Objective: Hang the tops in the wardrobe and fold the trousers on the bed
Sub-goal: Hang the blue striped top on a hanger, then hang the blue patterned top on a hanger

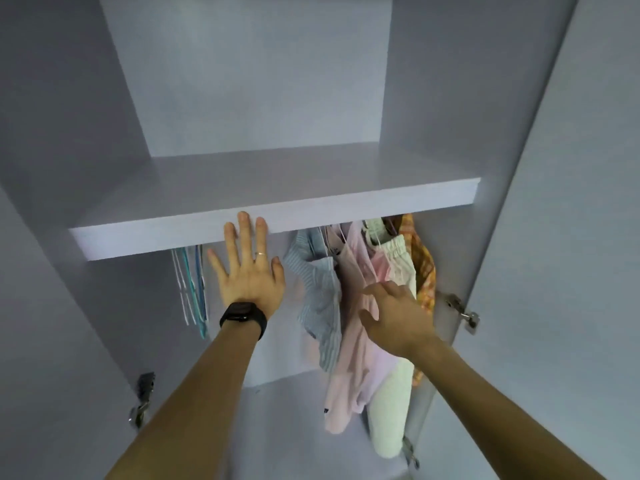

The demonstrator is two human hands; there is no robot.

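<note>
Setting was a home, at a clothes wardrobe point(433, 98) with pale lilac-grey panels, seen from in front and looking in. One fixed shelf point(242, 209) spanned the inside. Below it hung thin bare hangers point(192, 289) at the left. At the right were household clothes: a striped top point(322, 306), a pink top point(349, 358), a cream garment point(394, 393) with an elastic waistband, and an orange patterned garment point(424, 271). Metal hinges point(464, 313) sat on both side panels, and the door point(571, 237) at the right stood open.
</note>
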